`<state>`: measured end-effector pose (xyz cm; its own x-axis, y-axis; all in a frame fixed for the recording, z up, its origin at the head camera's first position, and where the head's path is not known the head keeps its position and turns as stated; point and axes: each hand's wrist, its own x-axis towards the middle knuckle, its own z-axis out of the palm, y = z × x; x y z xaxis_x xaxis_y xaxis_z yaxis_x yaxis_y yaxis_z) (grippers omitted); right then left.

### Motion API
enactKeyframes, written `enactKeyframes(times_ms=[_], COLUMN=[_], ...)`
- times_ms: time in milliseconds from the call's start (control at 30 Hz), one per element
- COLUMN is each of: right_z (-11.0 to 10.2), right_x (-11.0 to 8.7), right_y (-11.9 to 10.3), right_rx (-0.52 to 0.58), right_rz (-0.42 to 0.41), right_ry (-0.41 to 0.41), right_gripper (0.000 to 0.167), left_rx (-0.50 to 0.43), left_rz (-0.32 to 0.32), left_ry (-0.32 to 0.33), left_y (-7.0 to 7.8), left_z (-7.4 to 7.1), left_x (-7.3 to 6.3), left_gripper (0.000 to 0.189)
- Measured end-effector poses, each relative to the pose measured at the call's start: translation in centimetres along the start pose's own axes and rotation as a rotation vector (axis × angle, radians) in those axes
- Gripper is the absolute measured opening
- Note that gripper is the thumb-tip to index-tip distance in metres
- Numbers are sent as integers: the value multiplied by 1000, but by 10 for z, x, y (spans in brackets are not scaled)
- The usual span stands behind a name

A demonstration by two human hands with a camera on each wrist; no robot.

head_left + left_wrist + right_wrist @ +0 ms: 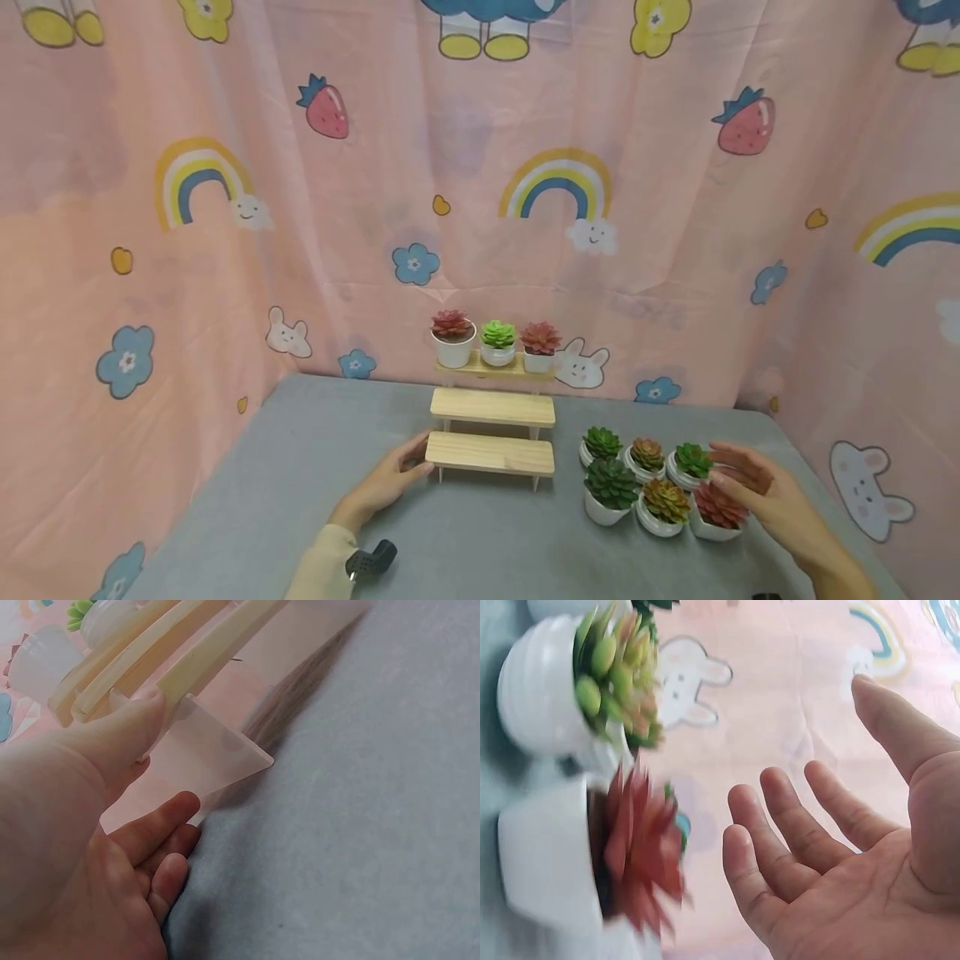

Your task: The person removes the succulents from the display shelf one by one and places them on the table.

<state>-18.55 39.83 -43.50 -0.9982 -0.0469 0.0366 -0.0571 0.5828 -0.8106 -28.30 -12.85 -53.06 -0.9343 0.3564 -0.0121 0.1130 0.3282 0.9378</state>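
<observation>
A three-step wooden display stand [491, 452] with clear supports stands on the table. My left hand [386, 479] grips the left end of its lowest step, thumb at the front; in the left wrist view the thumb [139, 712] lies against the wood while other fingers curl loosely beside a clear support [214, 746]. Over at the right, my right hand [772, 500] hovers with fingers spread and holds nothing. Closest to it is a red succulent [720, 506] in a white pot, with a green succulent [692, 460] just behind. In the right wrist view, the red succulent [641, 847] is apart from the fingertips.
Potted succulents form two rows on the right, including a dark green one [610, 483] and an orange-green one [664, 502]. Three more pots, the middle one bright green [498, 335], line the top step. A pink patterned curtain [480, 183] hangs behind the grey table [300, 467].
</observation>
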Motion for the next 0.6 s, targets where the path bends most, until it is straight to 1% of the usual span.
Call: enactKeyframes(times_ms=[67, 200, 267, 467, 600], right_z=[6, 13, 18, 34, 44], right_x=[5, 19, 26, 49, 65], right_y=[-7, -26, -36, -62, -76], right_rx=[11, 16, 18, 31, 35], right_rz=[-35, -147, -183, -243, -244], right_ry=[-7, -13, -21, -43, -56], right_gripper=[51, 48, 47, 46, 47], left_rx=[1, -5, -4, 9, 22], left_rz=[-7, -12, -19, -19, -2], left_ry=[2, 6, 8, 16, 12], left_y=[0, 0, 0, 1, 2], left_z=[-1, -1, 0, 0, -1], left_x=[0, 0, 0, 0, -1], left_gripper=[66, 65, 65, 64, 65])
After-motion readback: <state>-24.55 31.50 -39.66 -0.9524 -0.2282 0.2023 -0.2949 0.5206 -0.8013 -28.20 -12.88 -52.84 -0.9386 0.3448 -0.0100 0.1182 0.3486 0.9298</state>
